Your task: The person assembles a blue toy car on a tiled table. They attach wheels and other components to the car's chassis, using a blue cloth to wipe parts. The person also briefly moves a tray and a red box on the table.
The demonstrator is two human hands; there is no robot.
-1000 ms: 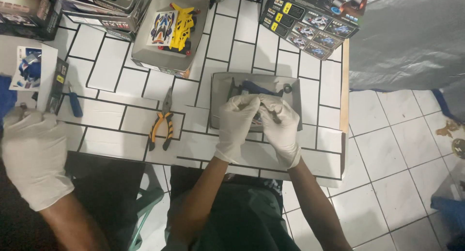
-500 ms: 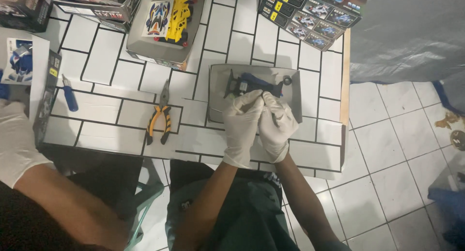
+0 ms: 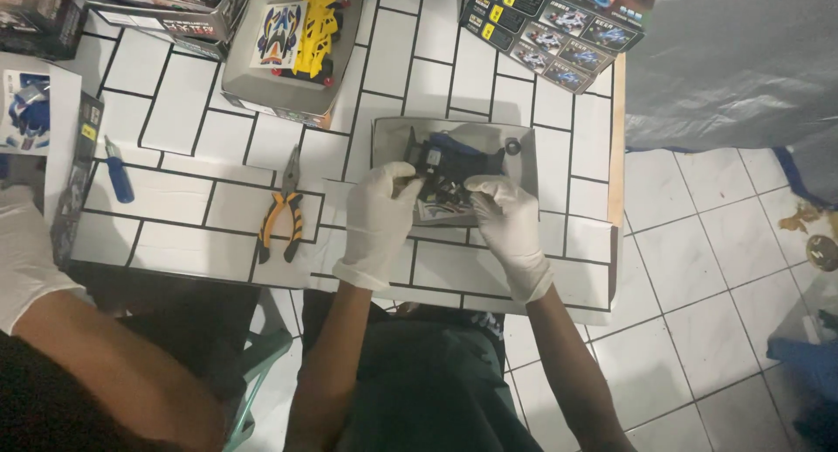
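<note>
My left hand [image 3: 381,218] and right hand [image 3: 509,227], both gloved, grip closed on a small dark model car chassis [image 3: 443,180], held just above the grey tray [image 3: 389,136] on the tiled tabletop [image 3: 175,243], yellow-handled pliers [image 3: 283,212] to my left, another person's gloved hand [image 3: 22,251] at the edge.

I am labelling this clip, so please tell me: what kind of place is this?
Probably a hobby workbench for model cars: a tiled table with kit boxes, pliers and a tray of small parts.
</note>
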